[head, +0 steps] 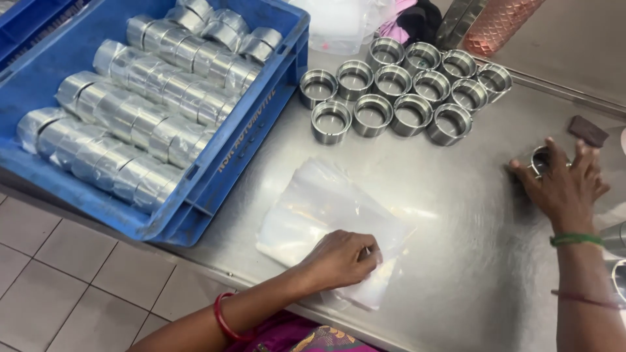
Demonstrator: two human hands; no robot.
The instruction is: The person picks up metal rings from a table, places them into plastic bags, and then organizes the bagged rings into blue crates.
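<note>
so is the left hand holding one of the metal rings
No, the left hand rests on the stack of clear plastic bags; the right hand covers a metal ring.

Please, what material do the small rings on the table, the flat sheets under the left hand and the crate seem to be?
Rings: likely machined metal, grey with bright reflections. Sheets under the left hand: apparently thin clear plastic, translucent and glossy. Crate: probably moulded plastic, solid blue, ribbed wall.

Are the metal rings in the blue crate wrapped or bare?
Wrapped: the metal rings in the blue crate lie in rolls sheathed in clear plastic.
</note>
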